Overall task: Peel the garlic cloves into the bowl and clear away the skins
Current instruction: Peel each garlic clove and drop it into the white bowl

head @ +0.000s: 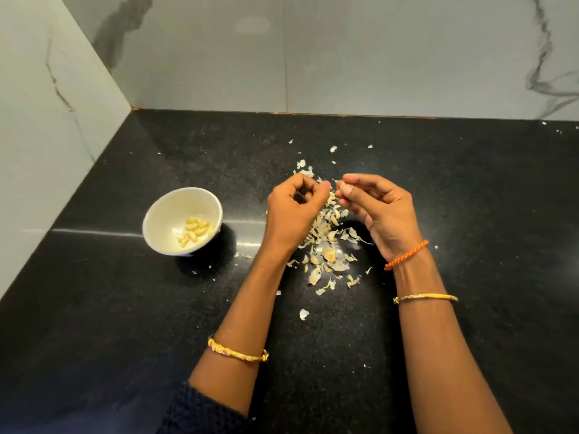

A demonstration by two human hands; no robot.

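Marble-tiled corner walls [194, 57], black speckled counter [94, 308]. White bowl [163, 214] with peeled cloves [195, 230] left; left hand [293, 211] curled, contents unclear; skins [327, 245] between; right hand [379, 208] pinching a small piece.

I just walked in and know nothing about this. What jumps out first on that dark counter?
First, the two hands meeting over the middle of the black counter: the left hand and right hand have fingertips drawn together, apparently working a small piece of garlic. Under and around them lies a pale scatter of garlic skins. To the left stands a white bowl holding a small heap of peeled cloves.
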